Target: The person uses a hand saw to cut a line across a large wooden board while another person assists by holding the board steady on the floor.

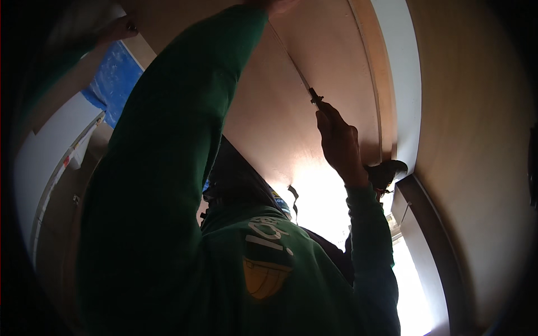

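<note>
My right hand is raised in front of a brown wooden panel. It is closed round a slim tool with a dark end and a small crosspiece; its exact kind does not show. From the tool's tip a thin dark line runs up across the panel toward my left hand; I cannot tell whether it is a strip, a blade or a seam. My left arm, in a green sleeve, reaches up across the view. The left hand is cut off by the top edge, so its fingers are hidden.
At the upper left, another hand with a green sleeve shows dimly, perhaps a reflection. A blue sheet hangs below it. A pale curved strip and a wide wooden board stand on the right. Bright light glares behind me.
</note>
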Motion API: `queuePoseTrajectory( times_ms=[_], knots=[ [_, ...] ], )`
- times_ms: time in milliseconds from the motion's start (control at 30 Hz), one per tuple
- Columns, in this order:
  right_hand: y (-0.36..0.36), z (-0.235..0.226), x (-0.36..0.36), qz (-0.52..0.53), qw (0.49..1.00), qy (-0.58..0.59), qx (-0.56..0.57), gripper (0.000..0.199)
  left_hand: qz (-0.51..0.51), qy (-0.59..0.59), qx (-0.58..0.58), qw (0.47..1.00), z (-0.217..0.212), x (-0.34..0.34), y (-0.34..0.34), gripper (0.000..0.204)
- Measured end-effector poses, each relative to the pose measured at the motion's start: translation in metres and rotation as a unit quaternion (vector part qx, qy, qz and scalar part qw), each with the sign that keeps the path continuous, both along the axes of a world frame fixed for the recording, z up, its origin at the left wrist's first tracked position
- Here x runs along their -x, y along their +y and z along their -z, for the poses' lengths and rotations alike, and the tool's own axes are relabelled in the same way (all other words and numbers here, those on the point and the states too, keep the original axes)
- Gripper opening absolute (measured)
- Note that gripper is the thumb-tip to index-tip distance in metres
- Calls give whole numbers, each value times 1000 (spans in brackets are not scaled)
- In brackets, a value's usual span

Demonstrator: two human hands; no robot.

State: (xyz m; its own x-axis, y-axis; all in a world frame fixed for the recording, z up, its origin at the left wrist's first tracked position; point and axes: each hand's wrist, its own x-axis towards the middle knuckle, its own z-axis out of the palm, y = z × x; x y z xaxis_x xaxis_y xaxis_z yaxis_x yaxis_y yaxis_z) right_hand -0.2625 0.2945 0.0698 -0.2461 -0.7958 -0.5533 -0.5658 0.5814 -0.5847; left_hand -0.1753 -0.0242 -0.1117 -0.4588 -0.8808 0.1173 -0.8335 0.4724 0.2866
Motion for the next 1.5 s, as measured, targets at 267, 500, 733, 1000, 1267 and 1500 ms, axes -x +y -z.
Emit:
queuePoseTrajectory(
  times_ms=[267, 500, 733, 1000, 1267, 1500],
  knots=[
    [117, -174, 22, 10, 985, 74, -156, 41, -16, 7, 6, 1000, 1, 1, -10, 93],
    [44, -17, 16, -44, 998, 33, -30, 31, -5, 15, 22, 1000, 0, 4, -7, 93],
    [31, -18, 8, -25, 999, 26, 6, 35, -2, 10, 35, 999, 1, 0, -28, 94],
    [127, -190, 30, -9, 979, 74, -189, 44, -7, -2, 14, 1000, 10, 10, -5, 94],
    [13, 28, 13, -2, 1000, 21, -8, 34, 1, 9, 30, 1000, 4, 17, -11, 93],
    [95, -106, 31, -30, 988, 60, -142, 40, 1, -13, 23, 1000, 10, 4, 5, 94]
  ],
)
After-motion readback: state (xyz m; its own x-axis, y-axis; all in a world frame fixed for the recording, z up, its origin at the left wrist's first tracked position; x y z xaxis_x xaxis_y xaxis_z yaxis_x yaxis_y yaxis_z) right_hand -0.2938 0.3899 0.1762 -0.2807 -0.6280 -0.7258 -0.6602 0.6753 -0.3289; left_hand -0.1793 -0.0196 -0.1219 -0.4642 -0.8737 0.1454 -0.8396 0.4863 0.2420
